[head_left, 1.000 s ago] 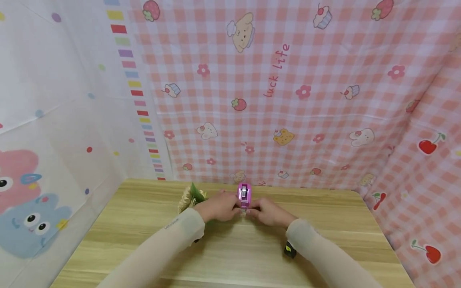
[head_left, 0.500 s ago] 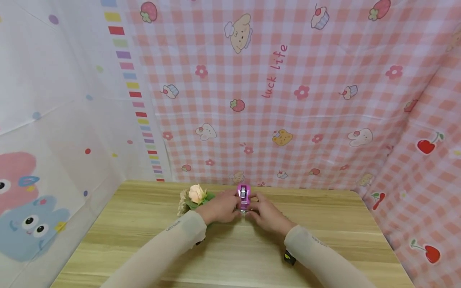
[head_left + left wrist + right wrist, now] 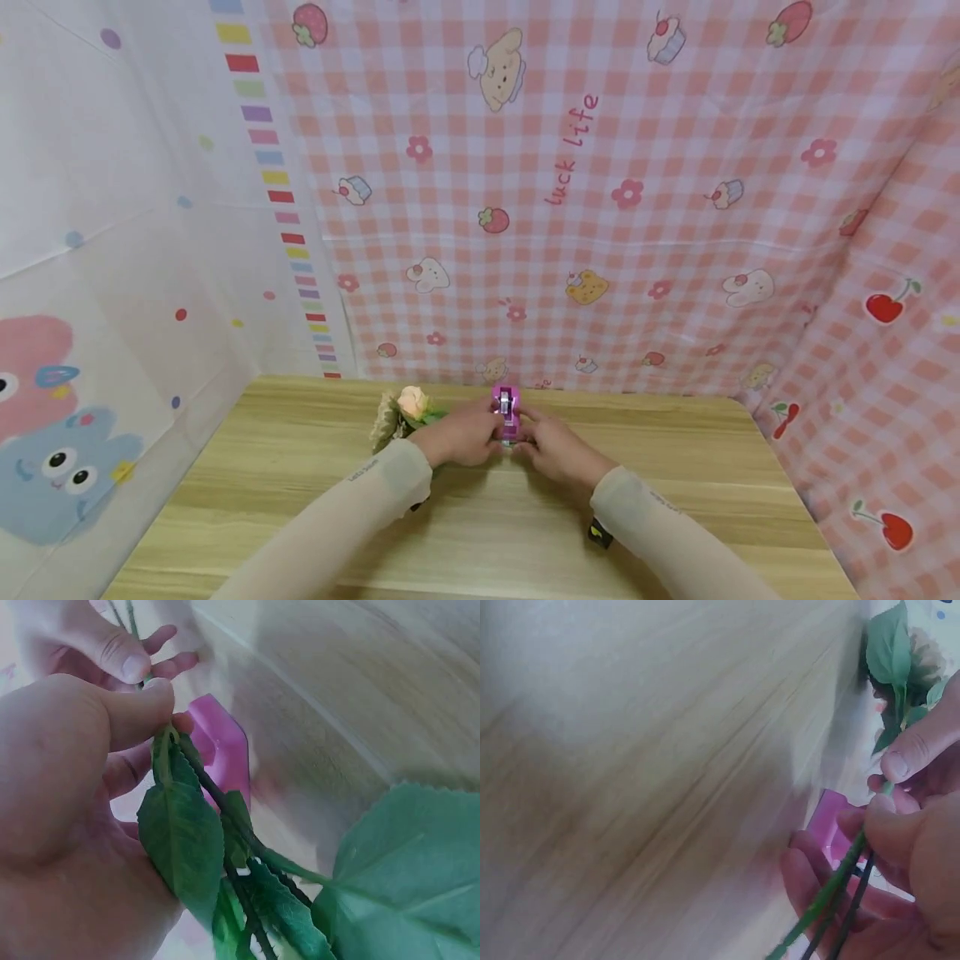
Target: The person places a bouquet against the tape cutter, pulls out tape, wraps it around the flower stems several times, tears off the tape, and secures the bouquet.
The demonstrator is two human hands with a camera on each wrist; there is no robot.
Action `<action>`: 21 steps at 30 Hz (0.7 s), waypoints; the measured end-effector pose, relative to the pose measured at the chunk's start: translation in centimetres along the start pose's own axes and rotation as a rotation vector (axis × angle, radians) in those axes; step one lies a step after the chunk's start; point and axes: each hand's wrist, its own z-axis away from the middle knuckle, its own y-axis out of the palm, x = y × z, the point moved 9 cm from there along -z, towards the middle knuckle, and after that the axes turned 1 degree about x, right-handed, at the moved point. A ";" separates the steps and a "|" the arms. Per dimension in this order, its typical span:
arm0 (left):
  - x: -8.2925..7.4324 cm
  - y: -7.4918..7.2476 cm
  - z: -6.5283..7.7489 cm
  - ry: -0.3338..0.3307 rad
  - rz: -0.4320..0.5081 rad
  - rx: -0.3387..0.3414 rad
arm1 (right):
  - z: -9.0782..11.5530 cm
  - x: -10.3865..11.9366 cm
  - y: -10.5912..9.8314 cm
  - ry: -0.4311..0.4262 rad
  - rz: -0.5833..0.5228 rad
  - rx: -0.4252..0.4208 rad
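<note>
My left hand (image 3: 459,437) and right hand (image 3: 551,446) meet at the far middle of the wooden table (image 3: 480,525), against a pink tape dispenser (image 3: 506,408). Both pinch thin green flower stems (image 3: 832,889). In the left wrist view my left thumb and fingers (image 3: 131,712) hold the leafy stem (image 3: 225,847) just above the pink dispenser (image 3: 221,746). In the right wrist view my right thumb (image 3: 889,832) presses two stems against my fingers, with the dispenser (image 3: 829,821) behind. A peach artificial flower (image 3: 412,402) with leaves sticks out to the left of my left hand.
Patterned pink checked cloth (image 3: 600,192) hangs right behind the table and along the right side; a white cartoon-printed sheet (image 3: 112,250) closes off the left. A small dark device (image 3: 598,532) is strapped under my right wrist.
The flower bunch turned so that the peach bloom now shows beside my left hand. Both hands drew slightly closer round the pink dispenser.
</note>
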 end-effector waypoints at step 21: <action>0.3 1.1 1.0 0.008 0.177 0.119 | 0.4 1.2 0.4 0.066 -0.063 0.250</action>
